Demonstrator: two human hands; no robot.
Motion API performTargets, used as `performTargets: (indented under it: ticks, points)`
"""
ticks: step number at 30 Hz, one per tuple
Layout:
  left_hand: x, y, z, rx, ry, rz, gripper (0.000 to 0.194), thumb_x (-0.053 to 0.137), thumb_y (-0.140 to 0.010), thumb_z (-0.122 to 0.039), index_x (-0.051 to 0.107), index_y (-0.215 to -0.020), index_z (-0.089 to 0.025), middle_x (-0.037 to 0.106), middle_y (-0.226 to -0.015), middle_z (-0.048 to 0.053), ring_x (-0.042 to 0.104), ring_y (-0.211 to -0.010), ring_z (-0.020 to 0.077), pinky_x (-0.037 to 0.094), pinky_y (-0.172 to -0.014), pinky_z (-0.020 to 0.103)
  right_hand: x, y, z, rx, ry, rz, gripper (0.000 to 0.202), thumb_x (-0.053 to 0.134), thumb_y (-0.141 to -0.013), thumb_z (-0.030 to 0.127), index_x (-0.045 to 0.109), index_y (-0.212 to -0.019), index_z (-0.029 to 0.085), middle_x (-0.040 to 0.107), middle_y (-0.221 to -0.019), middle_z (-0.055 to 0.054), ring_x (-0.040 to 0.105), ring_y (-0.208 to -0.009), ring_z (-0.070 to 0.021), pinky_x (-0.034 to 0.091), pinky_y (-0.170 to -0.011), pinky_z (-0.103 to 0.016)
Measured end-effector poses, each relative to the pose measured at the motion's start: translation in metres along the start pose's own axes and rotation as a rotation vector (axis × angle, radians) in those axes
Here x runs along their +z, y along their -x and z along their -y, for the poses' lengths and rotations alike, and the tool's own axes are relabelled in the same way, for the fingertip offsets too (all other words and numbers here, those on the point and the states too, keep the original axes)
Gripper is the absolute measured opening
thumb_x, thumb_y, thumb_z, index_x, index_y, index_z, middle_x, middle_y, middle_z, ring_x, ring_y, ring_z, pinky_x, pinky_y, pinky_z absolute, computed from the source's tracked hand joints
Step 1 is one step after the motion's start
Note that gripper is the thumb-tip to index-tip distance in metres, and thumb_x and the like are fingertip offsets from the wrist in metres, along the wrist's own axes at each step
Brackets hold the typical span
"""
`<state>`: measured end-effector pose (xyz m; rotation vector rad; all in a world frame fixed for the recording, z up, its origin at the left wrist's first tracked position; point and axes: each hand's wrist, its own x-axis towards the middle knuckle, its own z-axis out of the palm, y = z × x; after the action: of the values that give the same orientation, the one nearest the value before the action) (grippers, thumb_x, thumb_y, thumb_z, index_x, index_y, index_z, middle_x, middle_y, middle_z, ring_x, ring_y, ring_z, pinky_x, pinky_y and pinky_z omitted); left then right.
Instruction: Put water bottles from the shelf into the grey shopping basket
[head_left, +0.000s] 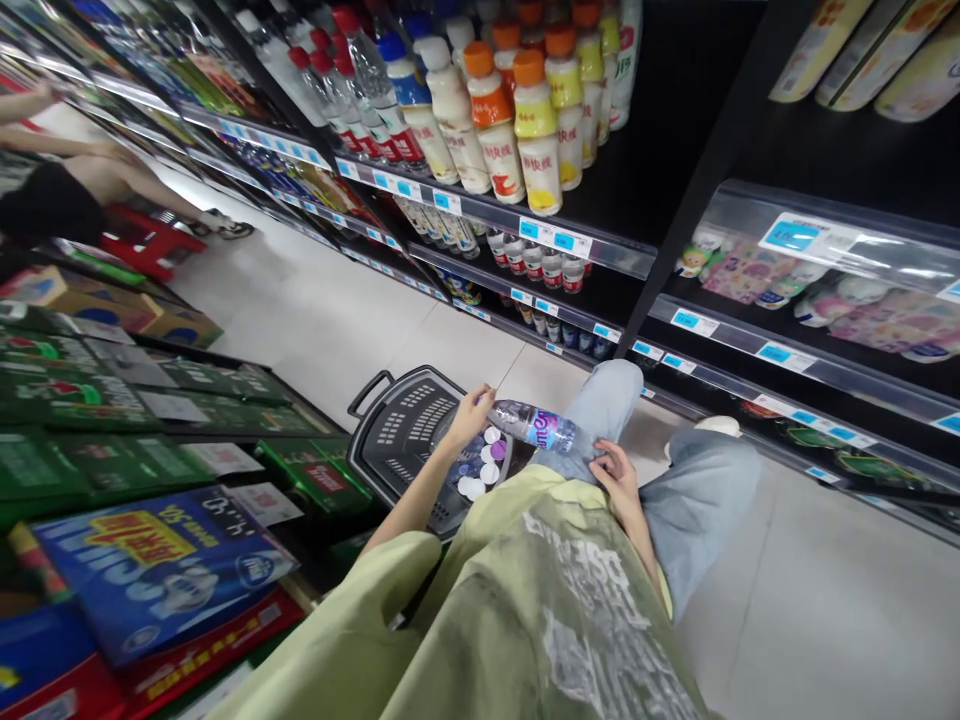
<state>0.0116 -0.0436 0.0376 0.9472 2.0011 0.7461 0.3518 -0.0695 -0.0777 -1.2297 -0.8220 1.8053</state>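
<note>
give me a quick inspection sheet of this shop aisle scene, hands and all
surface: pale tiled floor.
job's things: clear water bottle lying sideways over the knee; dark shopping basket on the floor, bottle caps showing inside.
clutter: green cartons and a blue case stacked on the left.
grippers: left hand closed in a grip on the bottle's end; right hand on the jeans, holding nothing.
cables: nothing seen.
surroundings: drink shelves with price tags; another person's legs far left.

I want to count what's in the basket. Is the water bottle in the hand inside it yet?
Not yet. The left hand holds the water bottle sideways, above the basket rim.
</note>
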Motion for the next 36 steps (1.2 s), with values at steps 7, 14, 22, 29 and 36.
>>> performTargets:
  ticks: [7,14,22,29,36]
  points:
    - [-0.051,0.012,0.025,0.123,-0.570,-0.230,0.022,0.057,-0.094,-0.044,0.059,-0.088,-0.023,0.065,-0.076,0.004,0.066,-0.078,0.0241,0.047,-0.078,0.031,-0.002,-0.001,-0.003,0.019,0.009,-0.022,0.064,0.095,-0.073,0.052,0.070,-0.124,0.024,0.075,-0.124,-0.011,0.063,-0.080,-0.0191,0.052,-0.068,-0.033]
    - [-0.093,0.014,0.115,-0.254,-0.877,-0.245,0.033,0.053,-0.105,-0.039,0.069,-0.121,-0.015,0.078,-0.102,0.018,0.075,-0.106,0.0394,0.051,-0.090,0.037,-0.004,0.008,-0.016,0.045,-0.023,-0.104,0.064,0.095,-0.073,0.056,0.072,-0.121,0.023,0.076,-0.114,-0.010,0.064,-0.076,-0.0184,0.045,-0.058,-0.028]
    - [-0.105,0.018,0.217,-0.477,-0.920,-0.130,0.043,0.052,-0.111,-0.044,0.067,-0.133,-0.011,0.078,-0.117,0.024,0.074,-0.114,0.0379,0.052,-0.094,0.037,-0.007,0.025,-0.019,0.050,-0.027,-0.190,0.050,0.095,-0.076,0.051,0.075,-0.114,0.024,0.074,-0.095,-0.005,0.063,-0.064,-0.0165,0.047,-0.054,-0.027]
    - [-0.088,0.006,0.266,-0.524,-0.912,0.003,0.043,0.057,-0.109,-0.041,0.068,-0.133,-0.007,0.078,-0.119,0.029,0.076,-0.116,0.0399,0.054,-0.093,0.039,-0.004,0.027,-0.011,0.098,-0.005,-0.244,0.043,0.099,-0.073,0.049,0.076,-0.100,0.025,0.071,-0.081,-0.003,0.060,-0.060,-0.0166,0.045,-0.053,-0.029]
    - [-0.067,-0.004,0.303,-0.602,-0.895,0.133,0.049,0.055,-0.110,-0.039,0.071,-0.141,-0.005,0.077,-0.129,0.030,0.072,-0.131,0.0406,0.055,-0.107,0.041,0.007,0.027,0.001,0.119,0.062,-0.266,0.040,0.100,-0.073,0.045,0.076,-0.100,0.027,0.067,-0.077,0.002,0.058,-0.059,-0.0145,0.048,-0.055,-0.027]
